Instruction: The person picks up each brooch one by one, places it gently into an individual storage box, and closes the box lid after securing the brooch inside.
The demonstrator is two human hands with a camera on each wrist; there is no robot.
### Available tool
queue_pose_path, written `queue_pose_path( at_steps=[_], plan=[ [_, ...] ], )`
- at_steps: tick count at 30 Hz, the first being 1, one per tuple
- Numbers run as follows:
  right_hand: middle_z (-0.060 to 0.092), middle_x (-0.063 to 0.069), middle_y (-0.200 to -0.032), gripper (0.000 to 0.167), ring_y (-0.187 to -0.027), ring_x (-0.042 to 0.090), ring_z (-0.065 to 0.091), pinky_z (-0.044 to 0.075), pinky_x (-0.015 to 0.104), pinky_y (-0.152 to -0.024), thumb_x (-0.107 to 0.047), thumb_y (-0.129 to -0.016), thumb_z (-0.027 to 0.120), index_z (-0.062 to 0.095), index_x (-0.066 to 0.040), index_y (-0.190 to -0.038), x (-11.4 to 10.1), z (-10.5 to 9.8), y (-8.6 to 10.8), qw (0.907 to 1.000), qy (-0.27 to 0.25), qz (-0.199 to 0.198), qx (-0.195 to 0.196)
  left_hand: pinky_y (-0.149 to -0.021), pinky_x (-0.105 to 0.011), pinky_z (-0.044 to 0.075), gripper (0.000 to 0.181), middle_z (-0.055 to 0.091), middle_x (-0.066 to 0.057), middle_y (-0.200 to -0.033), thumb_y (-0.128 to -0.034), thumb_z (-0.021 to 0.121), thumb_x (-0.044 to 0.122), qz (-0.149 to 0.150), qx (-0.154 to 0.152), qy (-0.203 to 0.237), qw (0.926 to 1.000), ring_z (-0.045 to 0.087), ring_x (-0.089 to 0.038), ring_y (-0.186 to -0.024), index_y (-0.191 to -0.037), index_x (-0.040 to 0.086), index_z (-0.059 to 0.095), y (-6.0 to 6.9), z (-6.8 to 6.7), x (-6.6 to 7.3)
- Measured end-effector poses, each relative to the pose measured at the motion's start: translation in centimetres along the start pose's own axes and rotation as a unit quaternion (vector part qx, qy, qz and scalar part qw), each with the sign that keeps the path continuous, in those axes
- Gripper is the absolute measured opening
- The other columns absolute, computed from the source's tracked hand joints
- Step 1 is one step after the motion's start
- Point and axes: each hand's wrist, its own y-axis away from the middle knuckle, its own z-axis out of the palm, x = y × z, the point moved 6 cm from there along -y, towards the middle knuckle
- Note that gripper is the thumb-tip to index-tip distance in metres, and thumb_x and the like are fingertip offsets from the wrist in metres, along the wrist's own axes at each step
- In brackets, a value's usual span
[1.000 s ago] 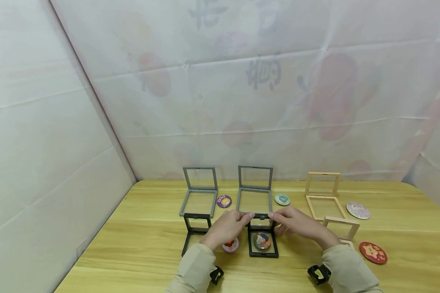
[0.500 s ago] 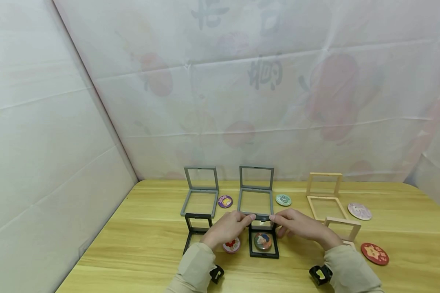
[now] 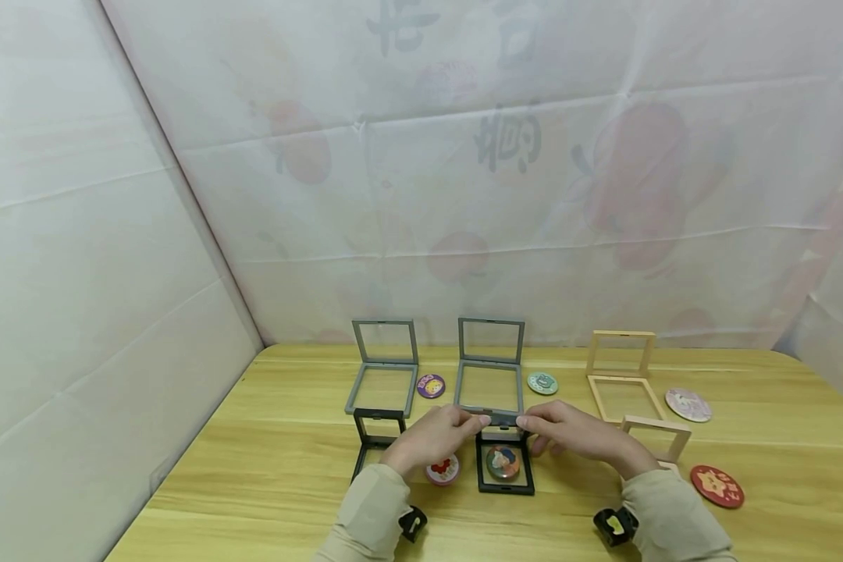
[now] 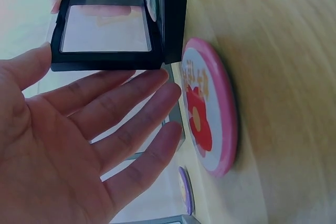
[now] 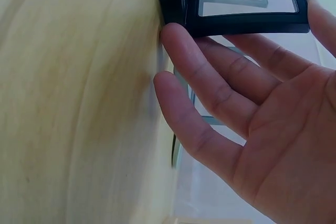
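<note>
Our left hand (image 3: 428, 439) and right hand (image 3: 580, 431) pinch the black lid (image 3: 503, 420), the badge (image 3: 503, 462) between them. Closing seems in hand; next, we'd need even downward pressure.

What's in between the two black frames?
In the head view, a round pink badge lies between the left black frame and the right black frame. The left hand shows there too.

Between left hand (image 3: 434, 437) and right hand (image 3: 572, 430), hinged display frame (image 3: 503, 442) with button badge (image 3: 503, 462) within base; to its left, flower badge (image 3: 442, 470), then second frame (image 3: 381, 442). Behind, two rear frames (image 3: 489, 362); farther right, two more frames (image 3: 621, 378), each with badge (image 3: 717, 486) alongside.
</note>
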Motion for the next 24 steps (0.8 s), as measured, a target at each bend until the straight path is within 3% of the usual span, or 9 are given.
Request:
queue_pose_path(
  at_steps=[3,7,24],
  plan=[
    [0.063,0.026,-0.119,0.044,-0.094,0.035,0.069,0.056,0.05,-0.077,-0.025,-0.109,0.048,0.059,0.015,-0.122,0.11,-0.01,-0.02,1.0,-0.003,-0.001,-0.004,-0.085,-0.034,0.05,0.045,0.07,-0.003,-0.113,-0.1076,0.05,0.04,-0.002,-0.004,-0.007,1.0,0.063,-0.012,-0.092,-0.128,0.005,0.071,0.09,0.0,0.0],
    [0.066,0.017,-0.108,0.041,-0.094,0.034,0.068,0.056,0.047,-0.075,-0.026,-0.109,0.049,0.061,0.012,-0.117,0.19,-0.01,-0.08,0.9999,-0.001,-0.003,-0.012,-0.103,-0.044,0.047,0.046,0.068,-0.008,-0.129,-0.1073,0.05,0.041,-0.004,-0.012,-0.012,0.9998,0.06,-0.023,-0.123,-0.13,0.005,0.07,0.09,0.11,-0.04],
    [0.065,0.013,-0.1,0.037,-0.09,0.03,0.066,0.054,0.037,-0.068,-0.021,-0.107,0.052,0.062,0.012,-0.119,0.2,0.05,-0.21,0.9991,-0.005,-0.023,-0.035,-0.101,-0.045,0.048,0.044,0.068,-0.008,-0.126,-0.1052,0.055,0.04,-0.014,-0.035,-0.015,0.9992,0.061,-0.025,-0.121,-0.128,0.005,0.069,0.11,0.16,-0.24]
  ],
)
